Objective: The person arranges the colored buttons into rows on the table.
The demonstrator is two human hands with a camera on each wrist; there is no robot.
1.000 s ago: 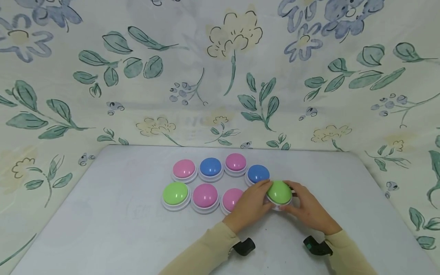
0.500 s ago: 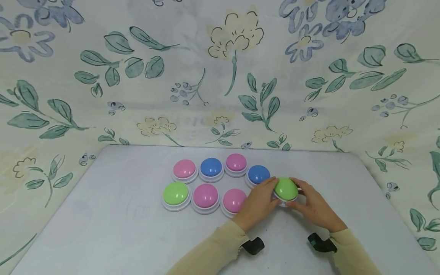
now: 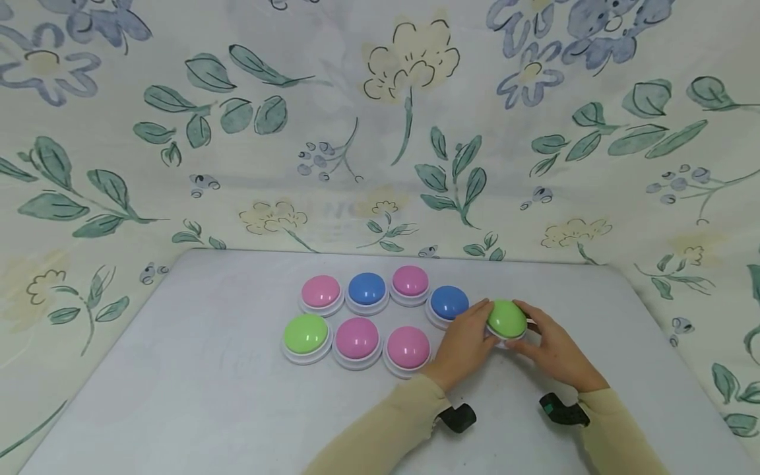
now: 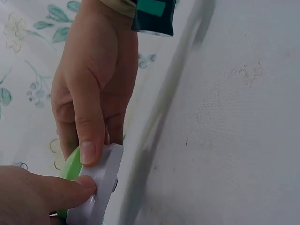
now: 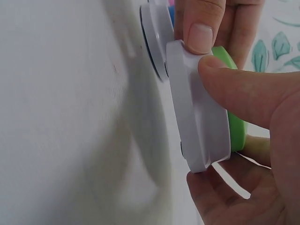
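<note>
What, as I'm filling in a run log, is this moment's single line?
left hand: holds green button | right hand: holds it too | height: raised off table | other buttons: seven, on table

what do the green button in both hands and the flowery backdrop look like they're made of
The green button looks like glossy hard plastic: its dome catches a bright highlight, and its white base is smooth with clean edges. The flowery backdrop seems matte and faintly creased, perhaps fabric, though thin vinyl is possible.

Free tabletop (image 3: 614, 323) lies rightward of the right hand (image 3: 556, 346); buttons (image 3: 357, 338) (seven, close-set) obstruct leftward.
</note>
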